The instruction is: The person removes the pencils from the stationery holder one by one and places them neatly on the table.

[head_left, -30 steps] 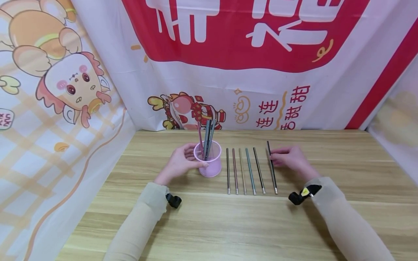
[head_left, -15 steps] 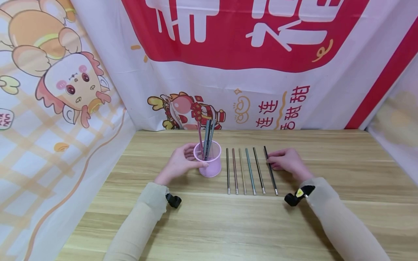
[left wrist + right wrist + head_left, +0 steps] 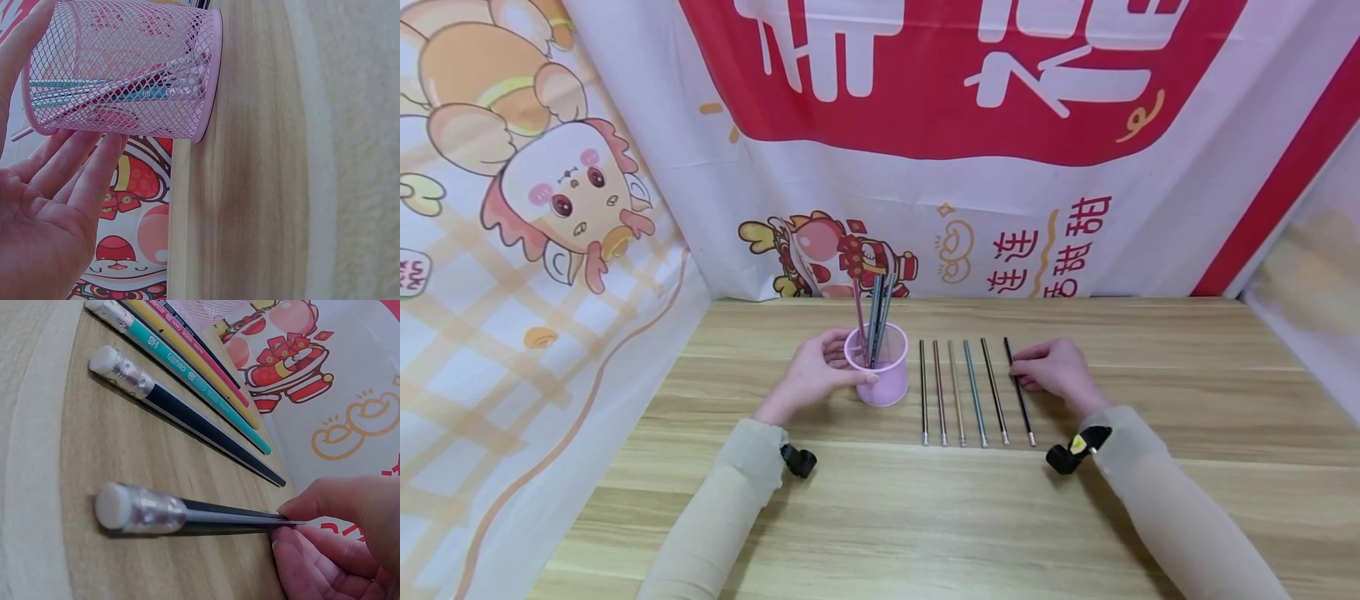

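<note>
My left hand [image 3: 808, 372] holds the pink mesh pencil cup [image 3: 885, 388], thumb at its near side and fingers at the far side. The cup [image 3: 125, 37] stands upright on the table with several pencils [image 3: 878, 312] leaning in it. At the right end of a row, my right hand [image 3: 1060, 371] pinches a black pencil [image 3: 1022, 407] between thumb and fingers near its far end. That black pencil [image 3: 212, 515] lies along the tabletop, its white eraser toward me. Beside it are another black pencil [image 3: 995, 390], a teal pencil [image 3: 976, 392] and a yellow pencil [image 3: 957, 392].
A red pencil [image 3: 939, 392] and a further black pencil [image 3: 923, 392] continue the row toward the cup. The wooden table [image 3: 880, 517] meets a printed cloth backdrop [image 3: 955, 225] behind. Another printed cloth [image 3: 512, 375] hangs at the left.
My right hand has moved slightly left and brought the black pencil down beside the row, closer to the neighbouring pencil. My left hand and the cup have stayed put.
</note>
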Demonstrator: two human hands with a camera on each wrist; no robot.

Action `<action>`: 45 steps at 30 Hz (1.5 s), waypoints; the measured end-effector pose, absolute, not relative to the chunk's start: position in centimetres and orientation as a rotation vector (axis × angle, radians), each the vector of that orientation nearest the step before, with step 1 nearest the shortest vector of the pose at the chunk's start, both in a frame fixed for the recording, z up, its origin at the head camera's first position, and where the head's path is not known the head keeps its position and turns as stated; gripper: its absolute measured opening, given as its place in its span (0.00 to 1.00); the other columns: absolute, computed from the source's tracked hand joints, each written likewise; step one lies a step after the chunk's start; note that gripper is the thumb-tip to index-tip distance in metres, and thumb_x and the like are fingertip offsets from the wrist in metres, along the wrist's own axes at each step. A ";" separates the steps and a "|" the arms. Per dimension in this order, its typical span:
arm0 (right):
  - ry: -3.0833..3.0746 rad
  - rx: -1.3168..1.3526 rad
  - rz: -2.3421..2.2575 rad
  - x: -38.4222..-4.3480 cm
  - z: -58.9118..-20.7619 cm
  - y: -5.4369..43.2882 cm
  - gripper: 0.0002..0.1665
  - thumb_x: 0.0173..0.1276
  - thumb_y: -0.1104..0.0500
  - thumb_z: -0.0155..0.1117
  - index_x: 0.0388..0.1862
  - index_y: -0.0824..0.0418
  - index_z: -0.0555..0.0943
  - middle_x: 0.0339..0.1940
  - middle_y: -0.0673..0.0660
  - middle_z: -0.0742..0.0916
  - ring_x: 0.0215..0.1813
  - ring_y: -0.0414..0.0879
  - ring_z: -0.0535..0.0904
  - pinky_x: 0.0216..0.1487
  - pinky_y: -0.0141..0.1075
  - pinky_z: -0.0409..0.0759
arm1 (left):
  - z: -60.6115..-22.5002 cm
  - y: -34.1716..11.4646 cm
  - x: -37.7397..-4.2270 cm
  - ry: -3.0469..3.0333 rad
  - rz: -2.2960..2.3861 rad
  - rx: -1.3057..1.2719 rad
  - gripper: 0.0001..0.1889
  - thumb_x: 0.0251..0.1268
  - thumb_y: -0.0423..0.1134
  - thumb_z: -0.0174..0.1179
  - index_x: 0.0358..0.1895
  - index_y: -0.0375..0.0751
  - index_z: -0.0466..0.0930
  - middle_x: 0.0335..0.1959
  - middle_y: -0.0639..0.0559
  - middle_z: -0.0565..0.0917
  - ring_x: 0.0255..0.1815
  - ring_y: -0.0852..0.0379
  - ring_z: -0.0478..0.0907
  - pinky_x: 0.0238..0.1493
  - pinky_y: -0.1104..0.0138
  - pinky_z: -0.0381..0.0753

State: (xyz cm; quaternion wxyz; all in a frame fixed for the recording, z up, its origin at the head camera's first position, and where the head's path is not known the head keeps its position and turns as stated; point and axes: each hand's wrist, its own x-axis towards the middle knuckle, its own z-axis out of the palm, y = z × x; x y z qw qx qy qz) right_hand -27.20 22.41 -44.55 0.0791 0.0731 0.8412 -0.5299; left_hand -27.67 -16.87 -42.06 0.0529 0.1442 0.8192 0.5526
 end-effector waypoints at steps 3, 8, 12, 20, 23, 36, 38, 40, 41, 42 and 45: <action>2.529 0.212 -1.581 -27.1 -44.6 22.5 0.21 0.67 0.62 0.73 0.55 0.72 0.83 0.42 0.62 0.89 0.34 0.44 0.86 0.39 0.34 0.88 | -42.1 -16.8 -27.7 2.485 1.686 0.442 0.43 0.43 0.41 0.84 0.66 0.36 0.74 0.57 0.46 0.82 0.56 0.51 0.81 0.60 0.65 0.80; 2.533 0.206 -1.586 -27.0 -44.6 22.4 0.21 0.66 0.62 0.73 0.55 0.72 0.84 0.41 0.62 0.89 0.34 0.44 0.86 0.38 0.34 0.88 | -42.1 -16.9 -27.7 2.480 1.689 0.442 0.44 0.43 0.41 0.85 0.66 0.36 0.74 0.58 0.46 0.82 0.57 0.51 0.81 0.60 0.65 0.80; 2.537 0.211 -1.589 -27.0 -44.6 22.4 0.21 0.66 0.62 0.74 0.54 0.72 0.84 0.41 0.62 0.89 0.34 0.44 0.86 0.38 0.33 0.88 | -42.1 -16.9 -27.6 2.479 1.688 0.440 0.44 0.42 0.42 0.85 0.66 0.37 0.74 0.58 0.46 0.82 0.57 0.51 0.81 0.60 0.65 0.80; 2.551 0.212 -1.581 -26.8 -44.6 22.3 0.21 0.66 0.60 0.74 0.54 0.71 0.84 0.42 0.62 0.89 0.35 0.45 0.86 0.38 0.34 0.88 | -42.0 -16.9 -27.7 2.482 1.682 0.439 0.44 0.42 0.41 0.85 0.66 0.37 0.74 0.57 0.46 0.82 0.56 0.51 0.81 0.61 0.65 0.80; 2.554 0.204 -1.594 -26.8 -44.6 22.5 0.22 0.66 0.60 0.74 0.54 0.71 0.84 0.41 0.61 0.90 0.34 0.44 0.86 0.37 0.33 0.88 | -42.0 -16.8 -27.6 2.481 1.684 0.440 0.43 0.43 0.41 0.85 0.66 0.37 0.74 0.57 0.46 0.82 0.56 0.51 0.81 0.60 0.65 0.80; 2.415 0.155 -1.776 -26.3 -43.0 23.1 0.29 0.71 0.56 0.70 0.64 0.73 0.77 0.54 0.69 0.86 0.50 0.56 0.87 0.53 0.42 0.86 | -42.1 -16.8 -27.6 2.479 1.686 0.442 0.43 0.43 0.42 0.84 0.66 0.37 0.74 0.57 0.47 0.82 0.57 0.51 0.81 0.61 0.65 0.80; 2.398 0.137 -1.803 -26.3 -42.4 23.2 0.32 0.71 0.53 0.70 0.66 0.71 0.76 0.57 0.68 0.85 0.53 0.57 0.85 0.56 0.43 0.84 | -42.1 -16.8 -27.5 2.480 1.685 0.441 0.43 0.43 0.42 0.84 0.66 0.37 0.74 0.57 0.47 0.82 0.57 0.51 0.81 0.61 0.65 0.80; 2.398 0.119 -1.837 -26.2 -41.7 23.0 0.34 0.71 0.50 0.71 0.67 0.70 0.76 0.59 0.67 0.84 0.55 0.55 0.85 0.58 0.43 0.83 | -42.1 -16.8 -27.5 2.479 1.685 0.440 0.44 0.43 0.43 0.85 0.66 0.37 0.74 0.57 0.47 0.82 0.57 0.51 0.81 0.61 0.64 0.80; 2.395 0.106 -1.856 -26.2 -41.4 22.9 0.35 0.70 0.50 0.72 0.67 0.69 0.76 0.59 0.67 0.84 0.56 0.54 0.85 0.58 0.43 0.83 | -42.1 -16.9 -27.5 2.479 1.685 0.439 0.44 0.43 0.43 0.85 0.67 0.37 0.74 0.57 0.47 0.82 0.57 0.51 0.81 0.61 0.64 0.80; 2.387 0.099 -1.885 -26.2 -41.0 22.7 0.35 0.70 0.49 0.72 0.67 0.69 0.76 0.60 0.67 0.84 0.56 0.53 0.84 0.58 0.42 0.83 | -42.1 -16.8 -27.5 2.478 1.686 0.438 0.44 0.43 0.43 0.85 0.67 0.37 0.73 0.58 0.47 0.82 0.57 0.51 0.81 0.61 0.64 0.80; 2.371 0.078 -1.936 -26.1 -39.9 21.8 0.36 0.69 0.48 0.73 0.68 0.67 0.77 0.62 0.66 0.83 0.57 0.51 0.84 0.59 0.38 0.82 | -42.1 -16.8 -27.5 2.475 1.689 0.435 0.44 0.43 0.42 0.85 0.67 0.37 0.73 0.58 0.47 0.82 0.57 0.51 0.81 0.61 0.64 0.80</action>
